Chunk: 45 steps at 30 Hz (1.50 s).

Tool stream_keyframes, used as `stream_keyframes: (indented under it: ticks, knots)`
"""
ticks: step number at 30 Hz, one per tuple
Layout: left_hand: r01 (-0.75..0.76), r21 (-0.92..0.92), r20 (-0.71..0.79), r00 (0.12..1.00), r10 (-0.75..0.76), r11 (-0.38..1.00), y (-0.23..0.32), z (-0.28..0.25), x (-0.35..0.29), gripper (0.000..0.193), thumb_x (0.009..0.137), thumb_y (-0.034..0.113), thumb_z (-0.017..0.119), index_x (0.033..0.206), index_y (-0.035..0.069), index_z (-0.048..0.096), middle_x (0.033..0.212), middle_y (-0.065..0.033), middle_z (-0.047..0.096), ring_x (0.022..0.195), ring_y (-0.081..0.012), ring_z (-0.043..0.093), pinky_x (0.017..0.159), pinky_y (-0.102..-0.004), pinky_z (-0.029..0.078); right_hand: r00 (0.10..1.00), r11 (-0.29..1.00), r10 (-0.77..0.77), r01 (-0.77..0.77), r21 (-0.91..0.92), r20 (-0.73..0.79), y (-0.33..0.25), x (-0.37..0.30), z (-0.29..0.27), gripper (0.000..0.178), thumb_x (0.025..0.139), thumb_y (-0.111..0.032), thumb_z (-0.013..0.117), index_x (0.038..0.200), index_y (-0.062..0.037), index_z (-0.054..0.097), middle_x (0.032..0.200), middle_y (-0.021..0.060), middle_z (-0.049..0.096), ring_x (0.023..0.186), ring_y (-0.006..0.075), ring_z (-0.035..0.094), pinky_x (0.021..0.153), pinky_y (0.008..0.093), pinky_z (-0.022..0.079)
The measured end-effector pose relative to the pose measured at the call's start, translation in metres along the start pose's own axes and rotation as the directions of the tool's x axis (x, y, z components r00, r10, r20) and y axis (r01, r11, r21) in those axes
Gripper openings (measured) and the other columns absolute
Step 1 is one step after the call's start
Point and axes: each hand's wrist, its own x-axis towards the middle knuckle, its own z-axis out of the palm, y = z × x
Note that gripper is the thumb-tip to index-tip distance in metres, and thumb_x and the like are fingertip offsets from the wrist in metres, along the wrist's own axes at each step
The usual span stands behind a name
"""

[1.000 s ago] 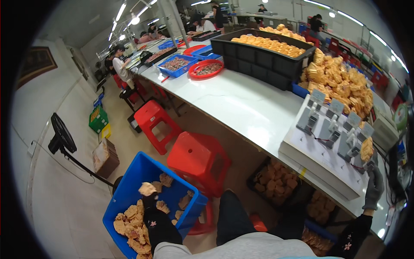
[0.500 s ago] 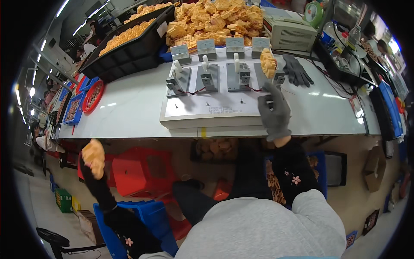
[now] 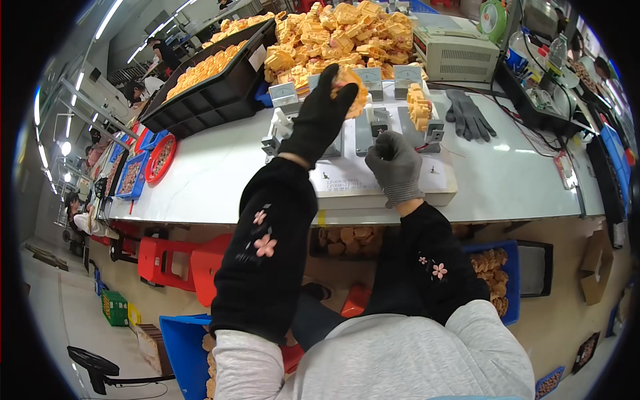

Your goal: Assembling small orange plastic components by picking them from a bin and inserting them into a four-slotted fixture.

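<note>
My left hand [image 3: 319, 117], in a black glove, grips an orange-yellow moulded plastic part [image 3: 353, 92] above the fixtures on a white board [image 3: 373, 200]. Beneath my left arm, part of the left fixtures is hidden. My right hand [image 3: 395, 165], gloved in grey, has its fingers curled in front of the third grey fixture [image 3: 378, 120]; whatever lies within them is hidden. Another orange-yellow part [image 3: 419, 108] sits on the rightmost fixture. Behind the fixtures stand several small meters [image 3: 407, 80] in a row.
A big heap of orange parts [image 3: 347, 40] lies behind the meters, beside a black crate [image 3: 200, 100] of more. To the right are a beige instrument [image 3: 457, 60], a green fan [image 3: 492, 21] and a loose grey glove [image 3: 470, 120]. Red stools [image 3: 163, 260] and a blue bin [image 3: 180, 347] stand below.
My left hand, with an orange part in it, has come from low on the left up over the fixtures. My right hand has shifted left from the rightmost fixture to the third, fingers now curled.
</note>
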Motion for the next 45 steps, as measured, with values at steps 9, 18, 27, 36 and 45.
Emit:
stream_keyframes:
  ticks: [9,18,27,36,45]
  knots:
    - [-0.127,0.386,0.19,0.98,0.056,0.914,0.001,0.047,0.038,0.051,0.085,0.04,0.05,0.123,0.007,0.039,0.088,-0.018,0.059,0.083,-0.0342,0.058,0.07,-0.041,0.046,0.992,0.994,0.099,-0.096,-0.05,0.073,-0.001,0.003,-0.003,0.016,0.064,-0.01,0.064,0.077,-0.0063,0.056,0.065,0.0045,0.06,0.058,0.0134,0.058,0.057,0.0258,0.046]
    - [-0.41,0.456,0.455,0.87,0.189,0.79,-0.03,0.048,0.018,0.04,0.092,0.032,0.036,0.124,0.008,0.039,0.105,-0.0214,0.056,0.09,-0.0365,0.057,0.078,-0.0424,0.044,1.0,1.0,-0.019,0.018,-0.006,-0.016,0.005,0.001,0.005,0.016,0.066,-0.011,0.065,0.08,-0.008,0.058,0.066,0.0053,0.06,0.059,0.0144,0.059,0.057,0.0261,0.047]
    - [-0.207,0.354,-0.453,0.816,0.36,0.912,-0.02,-0.064,-0.028,0.035,0.079,0.014,0.06,0.112,0.005,0.049,0.095,-0.0107,0.054,0.071,-0.0212,0.055,0.068,-0.0346,0.044,0.967,0.956,-0.226,0.197,-0.219,-0.117,0.003,-0.001,0.003,0.022,0.071,-0.004,0.062,0.092,-0.0085,0.057,0.078,0.0033,0.055,0.06,0.0106,0.052,0.054,0.0245,0.044]
    - [0.553,0.214,-0.738,0.631,-0.237,0.805,-0.128,-0.291,-0.354,0.025,0.076,0.013,0.061,0.099,0.003,0.057,0.094,-0.0106,0.06,0.083,-0.0194,0.057,0.075,-0.0292,0.045,0.835,0.826,-0.55,0.539,-0.166,-0.027,0.112,0.043,-0.019,0.015,0.081,-0.01,0.059,0.096,-0.009,0.058,0.087,0.0066,0.058,0.076,0.019,0.057,0.069,0.0287,0.046]
    - [0.944,0.331,-0.39,0.12,-0.913,-0.018,-0.141,-0.271,-0.721,0.029,0.075,0.025,0.058,0.093,0.003,0.061,0.096,-0.0184,0.058,0.093,-0.0307,0.056,0.077,-0.04,0.045,0.955,0.856,-0.273,0.296,-0.424,0.117,0.059,0.05,-0.018,0.028,0.078,-0.015,0.064,0.098,0.0039,0.06,0.089,0.0127,0.063,0.075,0.0171,0.059,0.064,0.0273,0.049]
